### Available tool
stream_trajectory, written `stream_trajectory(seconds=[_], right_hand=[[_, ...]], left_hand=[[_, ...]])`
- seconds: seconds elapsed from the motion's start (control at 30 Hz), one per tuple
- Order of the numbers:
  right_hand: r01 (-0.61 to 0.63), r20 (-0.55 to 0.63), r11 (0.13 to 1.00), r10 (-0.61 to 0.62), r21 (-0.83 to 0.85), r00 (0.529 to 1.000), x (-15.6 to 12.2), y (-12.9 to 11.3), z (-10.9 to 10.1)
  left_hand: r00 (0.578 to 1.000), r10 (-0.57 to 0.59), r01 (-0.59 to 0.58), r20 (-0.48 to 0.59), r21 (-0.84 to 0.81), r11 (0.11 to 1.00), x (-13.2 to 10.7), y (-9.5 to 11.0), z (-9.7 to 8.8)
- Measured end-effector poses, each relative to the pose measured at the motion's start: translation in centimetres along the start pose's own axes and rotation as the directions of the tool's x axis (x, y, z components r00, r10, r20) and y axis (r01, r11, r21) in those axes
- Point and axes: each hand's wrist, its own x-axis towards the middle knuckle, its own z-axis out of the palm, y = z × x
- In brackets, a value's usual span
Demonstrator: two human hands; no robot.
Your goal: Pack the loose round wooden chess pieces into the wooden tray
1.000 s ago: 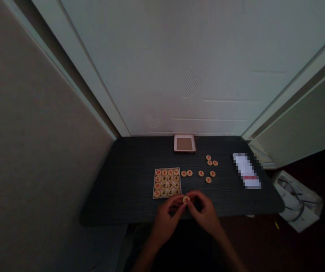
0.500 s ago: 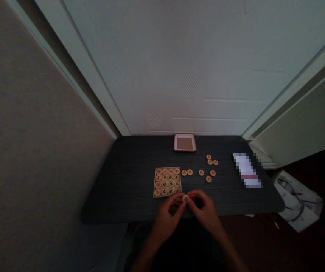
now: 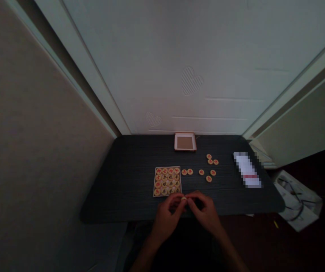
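Near the table's front edge, my left hand [image 3: 168, 213] and my right hand [image 3: 204, 210] meet, fingertips pinched around one round Chinese chess piece [image 3: 184, 198]. The fingers cover most of it, so its character cannot be read. Just beyond my left hand is a shallow square box [image 3: 154, 185] packed with rows of chess pieces, red characters at the back and left, black ones toward the front. Two loose pieces [image 3: 190, 172] lie side by side against its right. Farther right are several more loose red-lettered chess pieces [image 3: 209, 179].
At the back of the dark table [image 3: 128, 158], by the white door [image 3: 139, 75], lies an open box lid [image 3: 185, 143]. A pixelated flat object [image 3: 247, 170] rests at the right. Beyond the right edge, a white box with cables [image 3: 298, 204] stands on the floor.
The chess piece between my fingertips has turned, its face less visible now. Both hands stay in nearly the same place, and the other pieces have not moved.
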Motion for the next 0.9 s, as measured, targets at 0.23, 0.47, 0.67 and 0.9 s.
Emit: stream_trajectory(seconds=[0.23,0.47,0.67,0.9], right_hand=[[0.088,0.039,0.995,-0.086,-0.039,0.996,0.0,-0.9,0.3],[0.121,0.033,0.991,-0.119,-0.062,0.992,0.3,-1.3,0.3],[0.142,0.031,0.989,-0.141,-0.051,0.990,0.4,-1.1,0.3],[0.092,0.029,0.995,-0.091,-0.048,0.995,0.2,-0.5,0.3]], left_hand=[[1.000,0.001,-0.001,-0.009,-0.020,1.000,0.0,0.5,-0.2],[1.000,0.003,-0.003,-0.023,-0.014,1.000,0.1,0.6,-0.2],[1.000,0.012,-0.012,-0.014,0.000,1.000,0.0,0.7,-0.3],[1.000,-0.015,0.015,0.010,0.007,1.000,-0.1,0.8,-0.3]])
